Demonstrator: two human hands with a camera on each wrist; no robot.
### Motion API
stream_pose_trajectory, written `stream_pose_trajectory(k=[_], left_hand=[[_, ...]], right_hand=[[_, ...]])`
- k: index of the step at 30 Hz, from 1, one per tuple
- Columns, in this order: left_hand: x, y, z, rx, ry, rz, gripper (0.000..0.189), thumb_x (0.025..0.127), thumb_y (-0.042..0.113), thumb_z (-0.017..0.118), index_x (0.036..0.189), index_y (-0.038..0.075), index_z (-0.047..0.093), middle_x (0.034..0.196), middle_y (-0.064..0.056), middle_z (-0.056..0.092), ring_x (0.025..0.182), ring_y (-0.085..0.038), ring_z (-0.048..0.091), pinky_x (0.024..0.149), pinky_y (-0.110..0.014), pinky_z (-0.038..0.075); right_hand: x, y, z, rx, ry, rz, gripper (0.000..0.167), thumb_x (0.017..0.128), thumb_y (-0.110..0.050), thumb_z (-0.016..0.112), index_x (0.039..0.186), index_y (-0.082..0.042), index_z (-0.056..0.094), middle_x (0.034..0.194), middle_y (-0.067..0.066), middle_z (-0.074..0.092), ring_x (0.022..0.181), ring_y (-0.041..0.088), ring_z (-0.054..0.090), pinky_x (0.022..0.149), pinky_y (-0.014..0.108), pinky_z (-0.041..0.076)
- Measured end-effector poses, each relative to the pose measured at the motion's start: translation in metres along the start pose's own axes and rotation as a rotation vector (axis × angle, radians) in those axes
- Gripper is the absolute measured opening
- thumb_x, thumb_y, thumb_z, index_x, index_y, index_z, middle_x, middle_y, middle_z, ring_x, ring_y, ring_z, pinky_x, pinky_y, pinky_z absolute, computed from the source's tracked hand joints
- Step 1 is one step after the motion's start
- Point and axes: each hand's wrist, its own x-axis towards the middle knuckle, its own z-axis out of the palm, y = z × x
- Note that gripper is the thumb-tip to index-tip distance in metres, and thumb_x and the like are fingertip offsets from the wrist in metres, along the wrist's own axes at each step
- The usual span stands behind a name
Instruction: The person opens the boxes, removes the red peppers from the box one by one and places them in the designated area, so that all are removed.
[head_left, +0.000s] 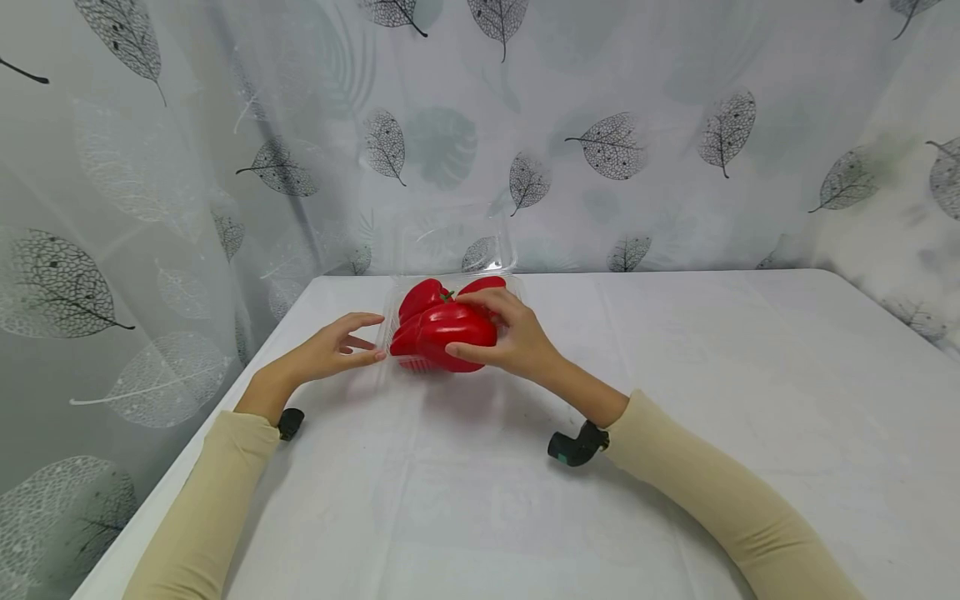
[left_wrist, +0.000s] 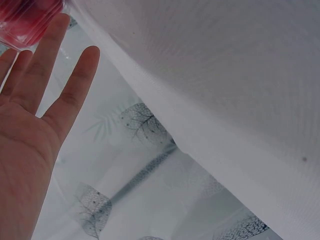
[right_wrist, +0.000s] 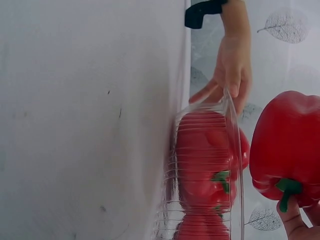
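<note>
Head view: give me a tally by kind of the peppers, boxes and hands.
Peppers: at least 3 (overlap hides the exact count)
Clear box: 1
Hands: 2 (left hand, right hand)
Total: at least 6

Two hands [head_left: 330,352], one clear container [head_left: 453,237], one table [head_left: 675,358], at least three red peppers [head_left: 457,332].

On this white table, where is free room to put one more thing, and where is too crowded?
The widest bare patch of the white table lies between the right sleeve and the back edge. Another lies before the clear container, between the left sleeve and the right. The back left is crowded with the container, red peppers, left hand and right hand.
</note>
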Motion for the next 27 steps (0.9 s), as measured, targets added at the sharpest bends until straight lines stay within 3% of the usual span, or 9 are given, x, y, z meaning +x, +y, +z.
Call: stream_pose_trajectory(k=[7,20,27], left_hand=[[0.000,0.000,0.000,0.006,0.002,0.001,0.069,0.093,0.029,0.068,0.148,0.003,0.035,0.152,-0.021,0.032,0.121,-0.040,0.057,0.102,-0.060,0.042],[0.000,0.002,0.001,0.002,0.006,-0.009,0.069,0.092,0.030,0.068,0.147,0.004,0.036,0.152,-0.021,0.033,0.121,-0.039,0.057,0.101,-0.059,0.043],[0.000,0.001,0.002,0.003,0.009,-0.016,0.070,0.092,0.032,0.068,0.147,0.004,0.036,0.151,-0.022,0.033,0.120,-0.040,0.057,0.100,-0.059,0.043]], right_hand=[[-0.002,0.002,0.004,-0.017,-0.018,-0.028,0.055,0.074,-0.014,0.084,0.124,-0.006,0.063,0.124,0.009,0.059,0.115,0.024,0.054,0.085,0.038,0.057],[-0.006,-0.002,0.010,-0.027,-0.068,0.006,0.058,0.074,-0.018,0.084,0.127,-0.007,0.062,0.126,0.009,0.057,0.118,0.023,0.052,0.085,0.043,0.057],[-0.007,-0.007,0.014,-0.027,-0.104,0.031,0.060,0.072,-0.017,0.084,0.127,-0.008,0.061,0.127,0.009,0.055,0.118,0.023,0.052,0.084,0.032,0.057]])
